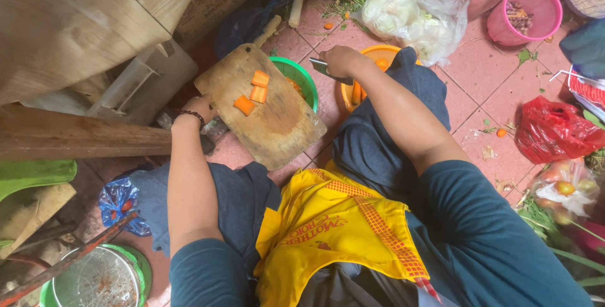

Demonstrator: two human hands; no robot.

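soft even daylight, faint shadows, sharp centre, wide-angle bending at edges

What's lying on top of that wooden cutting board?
Three orange carrot chunks lie on the wooden cutting board. The left hand grips its edge. The board covers part of the green bowl.

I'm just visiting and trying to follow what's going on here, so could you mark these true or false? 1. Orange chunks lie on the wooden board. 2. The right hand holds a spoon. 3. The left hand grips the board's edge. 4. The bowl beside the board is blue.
1. True: carrot pieces lie on the cutting board.
2. False: the right hand holds a knife over an orange bowl.
3. True: the left hand grips the board's left edge.
4. False: the bowl there is a green bowl, partly under the board.
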